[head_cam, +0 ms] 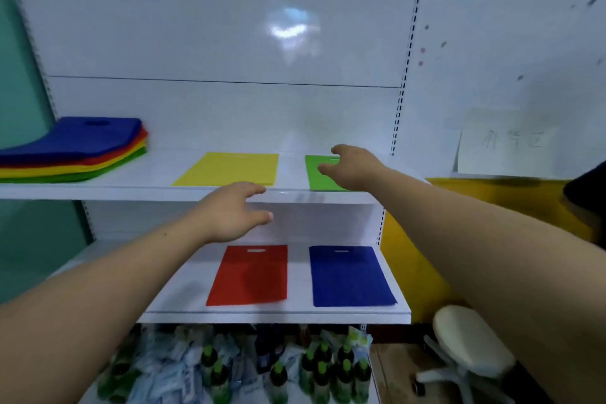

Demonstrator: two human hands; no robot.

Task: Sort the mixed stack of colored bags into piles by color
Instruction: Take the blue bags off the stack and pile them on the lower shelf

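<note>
First, nearest you, at the bottom: green-capped bottles packed among pale packets under the lower shelf. A cream stool stands on the floor to their right.

On the lower shelf, white: two bags lying flat, side by side with a gap between them. The red bag is on the left and the blue bag on the right, each with its handle slot toward the back.

Your left hand: raised in front of the edge of the upper shelf, above the red bag. The fingers are loosely extended and close together, with the thumb set apart from them. It holds nothing.

On the upper shelf, white: the yellow bag lies flat near the middle and the green bag flat to its right, bare shelf between them.

Your right hand: reaches over the green bag and hides its right part. The fingers are relaxed and slightly curled, thumb apart, and nothing is pinched. Whether it touches the bag, you cannot tell.

Far left on the upper shelf, the stack: mixed bags, well apart from the yellow bag. Blue is on top with its slot showing, and red, yellow and green edges fan out beneath.

Behind all, the back panel: white and glossy, with a bright reflection.

Far right, a paper: pale, with faint marks too blurred to read.
</note>
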